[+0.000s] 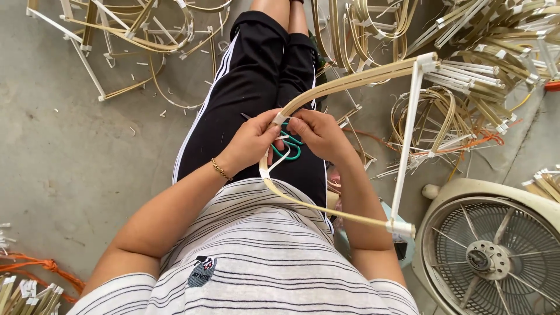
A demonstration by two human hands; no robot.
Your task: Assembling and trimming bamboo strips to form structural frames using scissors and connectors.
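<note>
My left hand (252, 140) and my right hand (318, 134) meet over my lap, both pinching the bend of a curved bamboo frame (356, 76). White tape wraps the bend where my fingertips touch. The frame arcs up to the right to a taped corner, and a white straight strip (405, 146) runs down to another taped joint near my right elbow. Green-handled scissors (289, 149) lie on my lap under my hands, partly hidden. A gold bracelet circles my left wrist.
Piles of bent bamboo strips and taped frames (472, 64) cover the concrete floor (70, 151) ahead and to the right. More frames (134, 29) lie top left. A beige fan (496, 251) lies face up at the lower right. Orange cord (41, 268) sits lower left.
</note>
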